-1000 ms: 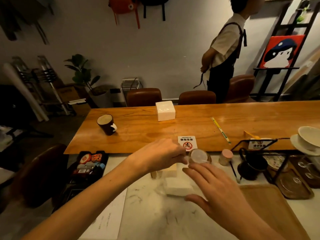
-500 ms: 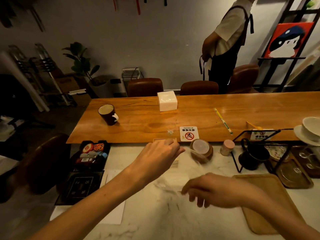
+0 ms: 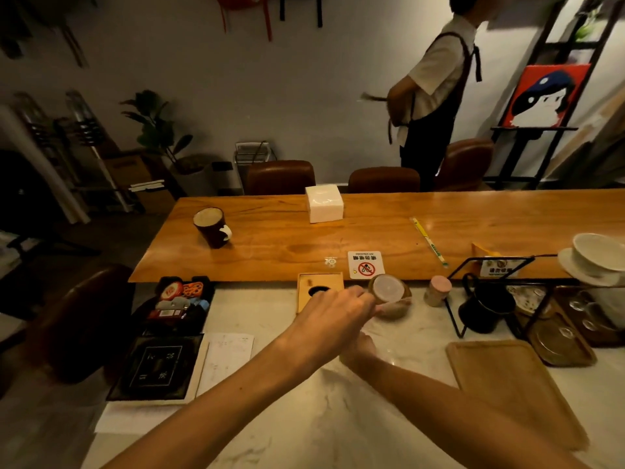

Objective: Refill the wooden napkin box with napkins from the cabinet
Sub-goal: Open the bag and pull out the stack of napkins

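The wooden napkin box (image 3: pixel 313 282) stands at the far edge of the marble counter (image 3: pixel 338 428), its lid showing a dark oval slot. My left hand (image 3: pixel 333 311) reaches over the box's near right corner with the fingers bent and closed on it, the fingertips close to a lidded jar (image 3: pixel 389 292). My right hand (image 3: pixel 360 348) lies low on the counter, mostly hidden under my left forearm, so its fingers cannot be read. A white pack of napkins (image 3: pixel 324 203) sits on the long wooden table (image 3: pixel 372 231) beyond.
A dark mug (image 3: pixel 211 228), a no-smoking sign (image 3: pixel 366 264) and a pencil (image 3: pixel 427 240) lie on the table. A black wire rack (image 3: pixel 456 309), a dark pitcher (image 3: pixel 485 306), cups, a wooden tray (image 3: pixel 514 387) and a snack tray (image 3: pixel 181 299) crowd the counter. A person stands behind the table.
The white napkin stack on the counter is no longer visible. My right hand dropped and slid left under my left forearm. The box lid now lies flat.
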Demonstrator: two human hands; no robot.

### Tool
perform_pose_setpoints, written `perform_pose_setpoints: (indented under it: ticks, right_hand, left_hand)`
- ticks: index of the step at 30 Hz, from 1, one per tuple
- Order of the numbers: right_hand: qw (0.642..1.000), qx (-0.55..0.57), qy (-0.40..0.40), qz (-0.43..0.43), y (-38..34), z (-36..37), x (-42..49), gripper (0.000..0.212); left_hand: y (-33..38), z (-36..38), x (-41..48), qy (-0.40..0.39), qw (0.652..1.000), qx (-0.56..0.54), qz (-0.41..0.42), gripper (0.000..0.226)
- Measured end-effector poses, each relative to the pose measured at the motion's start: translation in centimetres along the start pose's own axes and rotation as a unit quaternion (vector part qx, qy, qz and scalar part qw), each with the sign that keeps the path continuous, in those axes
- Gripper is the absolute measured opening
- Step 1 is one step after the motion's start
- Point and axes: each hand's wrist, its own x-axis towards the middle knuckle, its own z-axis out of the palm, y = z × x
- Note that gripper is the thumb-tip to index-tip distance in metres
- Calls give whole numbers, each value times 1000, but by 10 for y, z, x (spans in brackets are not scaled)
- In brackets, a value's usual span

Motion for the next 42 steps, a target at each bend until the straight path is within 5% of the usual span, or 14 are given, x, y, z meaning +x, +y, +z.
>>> perform_pose_setpoints:
  ticks: [5, 13, 21, 24, 28, 31, 35, 38, 42]
  right_hand:
    - [987, -122, -26, -101, 9, -19, -19, 67]
    - [972, 38, -163, -166, 12, -140, -65, 41]
    - [929, 276, -99, -226, 52, -217, -142, 29]
    - [844, 462, -114, -245, 57, -234, -153, 27]
    - [673, 685, -120, -251, 48, -233, -153, 62]
    - [579, 772, -145, -220, 40, -213, -141, 83]
    - [454, 863, -155, -161, 22, -191, -124, 58]
    - [424, 885, -120, -149, 16, -179, -113, 57]
    - [464, 873, -79, -124, 15, -160, -106, 67]
  left_hand:
    - [-15, -10, -3, -11, 999, 25, -21, 34]
    - [-31, -33, 2, -68, 993, 97, 17, 27]
    - [-78, -56, -12, -75, 995, 50, -39, 29]
    - [-106, -68, -22, -97, 991, 11, -88, 26]
    - [-154, -78, -44, -96, 981, -12, -167, 28]
    - [-185, -85, -58, -103, 978, -29, -180, 25]
    - [-214, -114, -73, -42, 985, -56, -155, 33]
    - [-228, -146, -98, 25, 998, -31, -56, 46]
    - [-228, -156, -145, 23, 999, 5, 28, 44]
